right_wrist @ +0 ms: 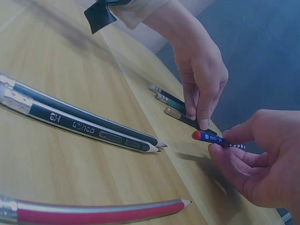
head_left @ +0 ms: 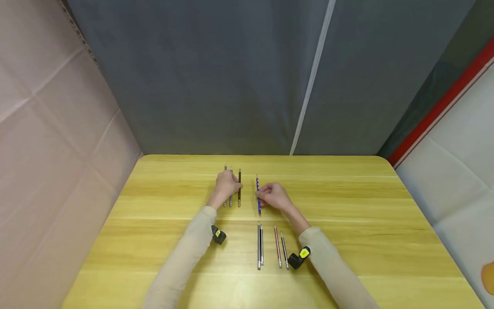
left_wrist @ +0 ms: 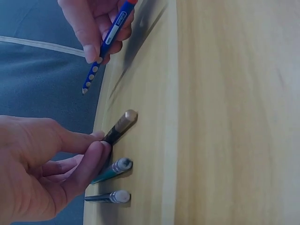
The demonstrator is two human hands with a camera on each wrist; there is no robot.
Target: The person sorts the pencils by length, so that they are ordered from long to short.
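Observation:
My left hand [head_left: 235,185] pinches a dark pencil [left_wrist: 121,124] with thumb and fingertips; that pencil lies on the wooden table [head_left: 347,206]. It is the rightmost of a far row of three, beside two greenish pens [left_wrist: 115,168]. My right hand [head_left: 261,196] grips a blue pencil with white dots [head_left: 257,193] just right of that row. In the right wrist view the blue pencil [right_wrist: 216,139] shows a red end and casts a shadow on the table below it.
A near row of several pencils lies in front of my hands: two dark ones [head_left: 260,245] and two reddish ones [head_left: 280,249]. A grey curtain closes the table's far edge and cardboard [head_left: 58,141] stands at the left.

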